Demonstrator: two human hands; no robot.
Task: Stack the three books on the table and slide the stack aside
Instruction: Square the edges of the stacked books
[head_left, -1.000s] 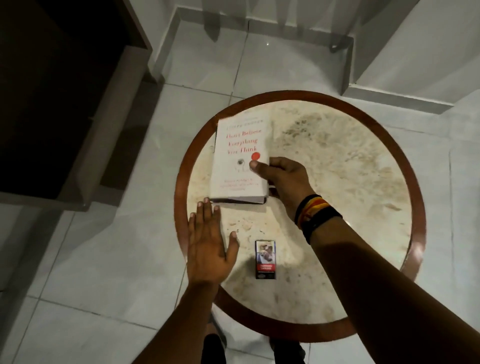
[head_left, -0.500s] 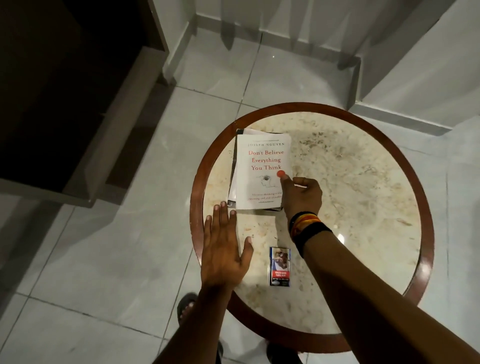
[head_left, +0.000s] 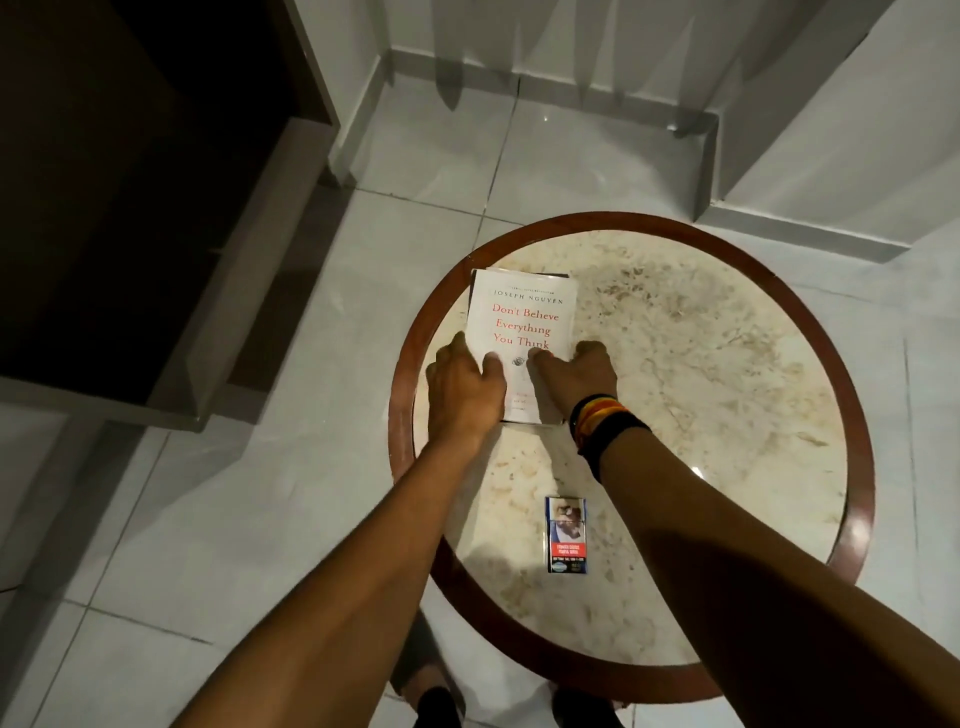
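A white book with red title lettering (head_left: 522, 312) tops a stack on the left part of the round table (head_left: 727, 374). Dark edges of books under it show at its far and near sides; how many lie below I cannot tell. My left hand (head_left: 465, 387) grips the stack's left side, thumb on the cover. My right hand (head_left: 574, 376), with coloured bands at the wrist, grips the right side, thumb also on the cover. The lower half of the cover is hidden by both hands.
A small cigarette pack (head_left: 566, 535) lies on the table near its front edge. The table has a raised brown wooden rim (head_left: 402, 395) close to the stack's left side. A dark cabinet (head_left: 130, 208) stands at the left on the tiled floor.
My left hand left the table's edge and came onto the stack's left side. My right hand shifted from the book's corner to grip its right side. The top book now lies squarer.
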